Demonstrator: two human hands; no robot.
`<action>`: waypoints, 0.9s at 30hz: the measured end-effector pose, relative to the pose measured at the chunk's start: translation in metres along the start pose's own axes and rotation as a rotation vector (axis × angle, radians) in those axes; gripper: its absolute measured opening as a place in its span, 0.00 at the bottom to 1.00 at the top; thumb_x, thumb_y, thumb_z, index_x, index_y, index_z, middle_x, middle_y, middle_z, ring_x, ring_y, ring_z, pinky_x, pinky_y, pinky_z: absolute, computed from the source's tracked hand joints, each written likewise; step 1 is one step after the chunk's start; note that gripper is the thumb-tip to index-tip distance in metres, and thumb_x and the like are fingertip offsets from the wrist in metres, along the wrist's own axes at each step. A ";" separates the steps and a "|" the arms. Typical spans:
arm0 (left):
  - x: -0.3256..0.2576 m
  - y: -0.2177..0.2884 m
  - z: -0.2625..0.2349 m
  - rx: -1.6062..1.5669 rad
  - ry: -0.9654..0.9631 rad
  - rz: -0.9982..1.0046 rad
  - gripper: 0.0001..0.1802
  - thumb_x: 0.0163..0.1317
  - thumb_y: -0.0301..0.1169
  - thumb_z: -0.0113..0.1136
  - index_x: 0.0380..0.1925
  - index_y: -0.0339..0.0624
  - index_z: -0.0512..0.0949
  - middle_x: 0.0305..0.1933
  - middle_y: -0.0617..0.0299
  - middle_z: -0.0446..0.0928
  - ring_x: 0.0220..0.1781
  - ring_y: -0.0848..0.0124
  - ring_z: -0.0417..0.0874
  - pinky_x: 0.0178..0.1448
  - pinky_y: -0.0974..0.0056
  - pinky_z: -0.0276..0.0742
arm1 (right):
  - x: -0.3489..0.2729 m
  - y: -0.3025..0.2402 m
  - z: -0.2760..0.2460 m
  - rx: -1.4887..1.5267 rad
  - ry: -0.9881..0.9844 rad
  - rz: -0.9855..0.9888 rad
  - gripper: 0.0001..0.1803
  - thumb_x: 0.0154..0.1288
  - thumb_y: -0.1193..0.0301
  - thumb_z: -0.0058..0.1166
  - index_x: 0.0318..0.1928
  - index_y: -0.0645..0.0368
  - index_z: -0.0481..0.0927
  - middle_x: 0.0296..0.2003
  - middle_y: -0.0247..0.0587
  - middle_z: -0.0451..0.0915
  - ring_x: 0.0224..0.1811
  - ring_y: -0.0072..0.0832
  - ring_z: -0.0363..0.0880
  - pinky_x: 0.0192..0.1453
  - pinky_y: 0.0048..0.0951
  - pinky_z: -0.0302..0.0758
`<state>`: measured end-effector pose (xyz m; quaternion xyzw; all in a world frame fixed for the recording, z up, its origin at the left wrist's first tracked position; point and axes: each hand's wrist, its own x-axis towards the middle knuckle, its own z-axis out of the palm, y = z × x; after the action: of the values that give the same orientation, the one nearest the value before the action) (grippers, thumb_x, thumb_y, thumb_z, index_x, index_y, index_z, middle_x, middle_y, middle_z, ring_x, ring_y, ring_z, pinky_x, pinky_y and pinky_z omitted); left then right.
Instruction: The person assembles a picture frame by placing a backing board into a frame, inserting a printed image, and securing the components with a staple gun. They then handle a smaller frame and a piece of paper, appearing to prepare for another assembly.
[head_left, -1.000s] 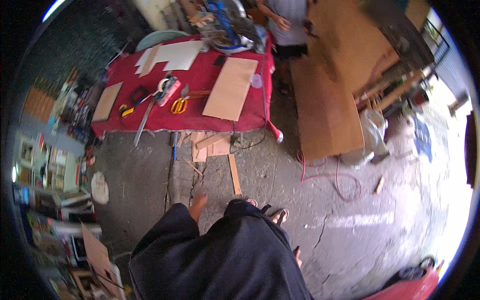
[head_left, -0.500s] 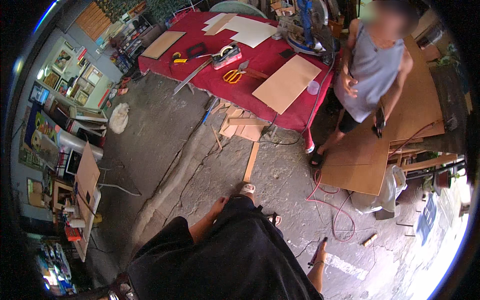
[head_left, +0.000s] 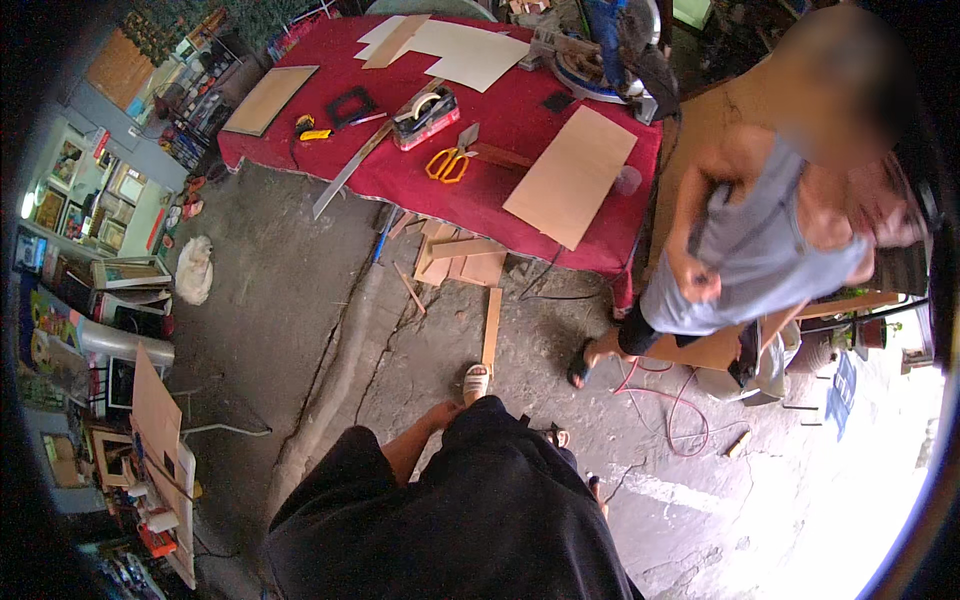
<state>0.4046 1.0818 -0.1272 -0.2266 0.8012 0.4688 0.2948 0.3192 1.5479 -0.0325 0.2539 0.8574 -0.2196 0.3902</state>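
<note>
My left hand (head_left: 440, 414) hangs beside the front of my black clothing, which hides its fingertips; I see nothing in it. On the other side, a small part of my right hand (head_left: 597, 490) shows past the clothing, its fingers mostly hidden. Neither hand touches the red-covered table (head_left: 400, 210) ahead. Lying on that table are yellow-handled scissors (head_left: 447, 165), a tape dispenser (head_left: 426, 120), a long metal straightedge (head_left: 345, 178), a yellow tape measure (head_left: 316, 133), a black frame (head_left: 351, 104) and a brown board (head_left: 572, 177). White sheets (head_left: 470, 58) lie toward the back.
A person in a grey tank top (head_left: 760, 240) stands close at the right. Behind the table's right end is a circular saw on a stand (head_left: 600, 70). Wood offcuts (head_left: 465, 260) and a wooden strip (head_left: 491, 330) lie on the floor, with a red hose (head_left: 690, 440) to the right.
The other person has come nearer, turned, and raised an arm. My right hand has drawn in toward my body and is now mostly hidden. My view has shifted slightly.
</note>
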 end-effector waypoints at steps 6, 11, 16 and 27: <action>0.080 -0.096 -0.108 0.364 0.013 -0.028 0.35 0.67 0.57 0.43 0.46 0.31 0.78 0.47 0.38 0.80 0.53 0.42 0.79 0.59 0.47 0.73 | -0.007 -0.083 0.038 -0.024 0.039 -0.007 0.43 0.61 0.34 0.47 0.32 0.70 0.83 0.24 0.50 0.82 0.32 0.42 0.81 0.39 0.43 0.74; 0.133 -0.074 -0.183 0.171 0.186 -0.068 0.32 0.70 0.53 0.43 0.49 0.31 0.77 0.50 0.39 0.78 0.54 0.44 0.78 0.58 0.49 0.73 | 0.001 -0.129 0.009 -0.013 0.141 -0.020 0.44 0.61 0.33 0.46 0.34 0.70 0.83 0.26 0.51 0.82 0.34 0.42 0.81 0.40 0.43 0.74; 0.153 -0.003 -0.195 -0.412 0.145 -0.109 0.23 0.70 0.46 0.50 0.44 0.33 0.78 0.39 0.50 0.82 0.38 0.58 0.83 0.45 0.55 0.79 | -0.027 -0.149 -0.091 0.056 0.348 0.106 0.45 0.61 0.32 0.45 0.35 0.70 0.83 0.27 0.52 0.82 0.35 0.42 0.81 0.41 0.42 0.74; 0.110 0.172 -0.108 0.190 -0.286 0.393 0.20 0.65 0.45 0.59 0.41 0.37 0.79 0.41 0.50 0.83 0.43 0.58 0.84 0.49 0.56 0.78 | -0.078 -0.011 -0.034 0.336 0.305 0.581 0.47 0.60 0.30 0.42 0.38 0.71 0.83 0.30 0.55 0.82 0.38 0.42 0.81 0.43 0.42 0.73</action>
<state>0.1869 1.0549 -0.0550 0.0309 0.8203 0.4672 0.3284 0.3384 1.5382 0.0506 0.5772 0.7498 -0.1969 0.2566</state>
